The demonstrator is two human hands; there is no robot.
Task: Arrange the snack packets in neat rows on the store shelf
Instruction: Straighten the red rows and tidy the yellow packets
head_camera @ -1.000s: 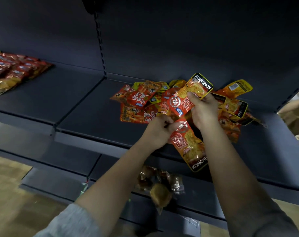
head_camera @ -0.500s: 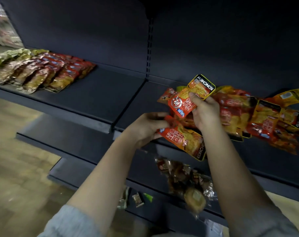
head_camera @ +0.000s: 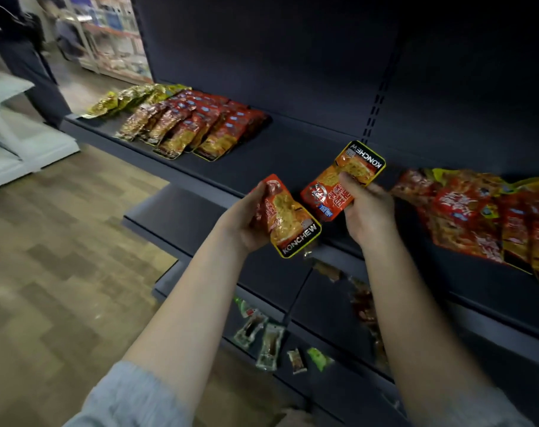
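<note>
My left hand [head_camera: 246, 221] grips a red and orange KONCHEW snack packet [head_camera: 288, 223], its label end pointing down and right. My right hand [head_camera: 366, 212] holds a second KONCHEW packet [head_camera: 339, 183] upside down, thumb across its middle. Both packets hang in the air in front of the dark shelf [head_camera: 280, 167]. To the right lies a loose heap of red and yellow packets [head_camera: 477, 217]. On the left end of the shelf, packets lie in neat overlapping rows [head_camera: 197, 127].
Lower shelves hold scattered small packets [head_camera: 271, 340] and brown wrapped snacks [head_camera: 366, 306]. Bare shelf surface lies between the rows and the heap. A wooden floor [head_camera: 62, 257] is at left, with a white stand [head_camera: 18, 140] and far store shelves [head_camera: 108, 38].
The view has swung left, bringing the neat rows into sight. Both hands have carried their packets leftward, away from the heap, and the left hand's packet has turned more upright.
</note>
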